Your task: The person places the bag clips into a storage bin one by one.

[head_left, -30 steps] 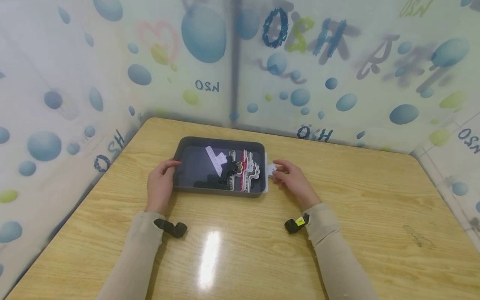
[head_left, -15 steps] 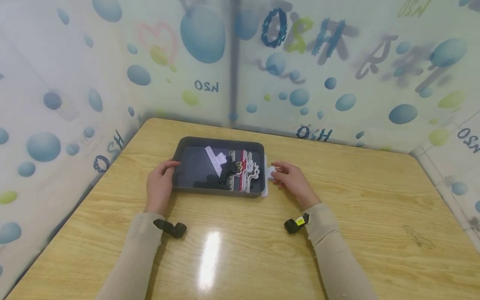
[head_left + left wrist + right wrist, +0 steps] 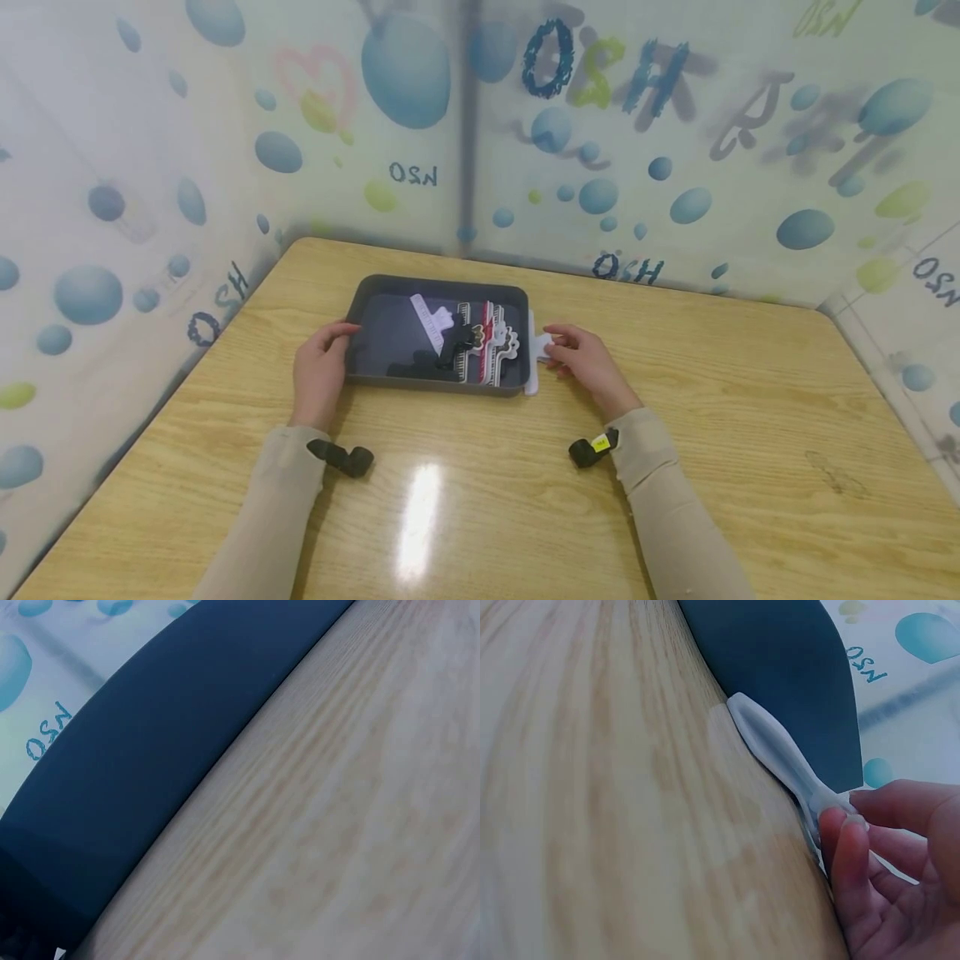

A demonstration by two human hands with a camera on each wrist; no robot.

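Note:
A dark grey tray [image 3: 390, 350] lies on the table in the head view. My left hand [image 3: 320, 375] grips its left rim, its fingertips at the edge. Beyond the tray's right wall, a white clip [image 3: 532, 379] with a long flat bar stands against the outer side. My right hand [image 3: 588, 362] pinches the handle of this clip between thumb and fingers; the right wrist view shows the white clip [image 3: 776, 750] low on the table beside the dark wall. Inside the tray are a pale lilac clip [image 3: 429, 323], a black clip [image 3: 448, 346] and several patterned clips [image 3: 486, 358] side by side.
The wooden table [image 3: 675, 500] extends around the tray, with a glare streak in front. A wall [image 3: 660, 192] with bubble prints and lettering stands behind the table. Each wrist wears a black camera strap [image 3: 341, 457].
The white clip at the tray's right side has shifted slightly toward the near edge with my right hand. The left hand and the tray stay where they were.

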